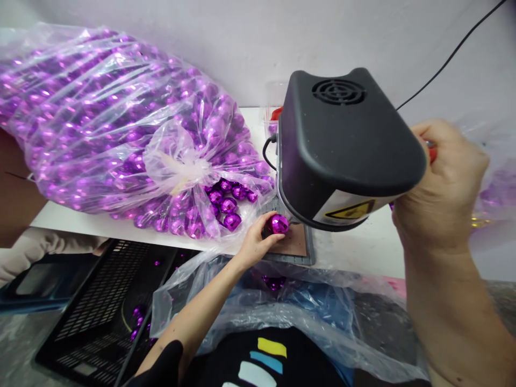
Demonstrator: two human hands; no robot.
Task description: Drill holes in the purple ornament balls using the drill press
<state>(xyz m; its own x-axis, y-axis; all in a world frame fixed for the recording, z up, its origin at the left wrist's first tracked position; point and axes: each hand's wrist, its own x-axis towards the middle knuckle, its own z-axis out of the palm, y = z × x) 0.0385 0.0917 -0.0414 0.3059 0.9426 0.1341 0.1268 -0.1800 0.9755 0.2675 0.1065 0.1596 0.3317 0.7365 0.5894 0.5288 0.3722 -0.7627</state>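
White worktop [363, 242] against a pale wall, smooth and matte, with a black cable running up the wall at the far right. Heaped across the left half, a big bag [100, 118] of thin, crinkled clear plastic, knotted at the neck, packed with shiny purple faceted balls; a few loose ones [228, 204] spilling from the torn side near the front edge. Over the middle, a black machine head [342, 145], rounded, hard plastic, vent grille on top, yellow warning label on its lower rim. Beneath it, at the front edge, a flat brown plate [296, 244] in a grey frame.

Little clearance between machine head and plate; bag plastic pressing in from the left, open worktop to the right of the plate. Below the front edge, more loose clear plastic [302, 301] and a black slotted crate [100, 312] with a few stray balls.

Left hand [252, 242] at the plate's left side, fingers closed around one purple ball [279, 223], held just above the plate under the machine head's rim. Right hand [439, 183] clenched on a red handle [431, 153] at the machine's right side, mostly hidden by the fist.
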